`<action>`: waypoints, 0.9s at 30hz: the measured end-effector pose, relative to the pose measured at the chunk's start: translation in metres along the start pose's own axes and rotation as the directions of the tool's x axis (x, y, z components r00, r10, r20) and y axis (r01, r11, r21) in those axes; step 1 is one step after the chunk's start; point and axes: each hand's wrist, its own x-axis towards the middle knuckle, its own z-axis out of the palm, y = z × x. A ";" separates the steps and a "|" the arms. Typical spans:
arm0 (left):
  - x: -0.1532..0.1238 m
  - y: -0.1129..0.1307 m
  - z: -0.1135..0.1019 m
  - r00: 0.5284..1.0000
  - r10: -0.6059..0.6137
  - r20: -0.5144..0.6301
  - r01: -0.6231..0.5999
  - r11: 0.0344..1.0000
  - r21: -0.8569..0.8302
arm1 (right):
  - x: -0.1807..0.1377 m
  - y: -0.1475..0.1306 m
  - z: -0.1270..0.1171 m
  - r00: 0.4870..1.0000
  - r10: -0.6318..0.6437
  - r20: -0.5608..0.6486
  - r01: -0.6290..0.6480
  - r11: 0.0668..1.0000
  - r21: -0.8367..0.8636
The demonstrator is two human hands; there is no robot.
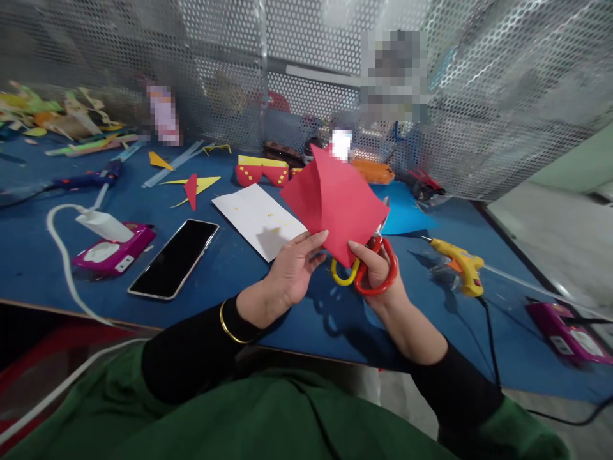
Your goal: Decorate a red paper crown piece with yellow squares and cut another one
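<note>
A folded red paper (335, 201) is held up above the blue table (297, 313). My left hand (293, 268) pinches its lower edge from the left, fingers closed on it. My right hand (378, 271) grips scissors (366, 275) with red and yellow loop handles, fingers through the red loop; the blades are hidden behind the paper, and the index finger touches the paper's bottom corner.
A white sheet (258, 220), a black phone (175, 257), a pink socket box (113, 249) with white charger, a yellow glue gun (460, 262), blue paper (402, 211), red-yellow paper glasses (262, 171) and paper scraps (194, 185) lie on the table. Perforated metal screens (230, 64) stand behind.
</note>
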 end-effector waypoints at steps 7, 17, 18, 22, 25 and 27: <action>0.003 0.015 0.006 0.991 -0.079 -0.106 0.070 0.994 -0.081 | 0.013 -0.012 -0.025 0.999 -0.033 0.040 0.036 0.997 -0.072; -0.003 0.016 0.006 0.978 -0.207 0.003 0.207 0.976 -0.066 | 0.012 -0.023 -0.022 0.993 0.034 0.117 -0.019 0.992 -0.121; -0.003 0.015 0.005 0.979 -0.204 0.018 0.204 0.977 -0.058 | 0.012 -0.023 -0.021 0.992 0.046 0.121 -0.031 0.992 -0.124; -0.004 0.013 0.000 0.981 -0.167 0.096 0.168 0.986 -0.002 | 0.009 -0.022 -0.017 0.988 0.086 0.128 -0.069 0.989 -0.134; -0.006 0.013 0.000 0.983 -0.152 0.099 0.149 0.988 0.043 | 0.007 -0.021 -0.017 0.986 0.105 0.129 -0.087 0.987 -0.135; -0.008 0.013 0.001 0.986 -0.147 0.083 0.142 0.988 0.068 | 0.007 -0.022 -0.018 0.986 0.111 0.127 -0.094 0.987 -0.131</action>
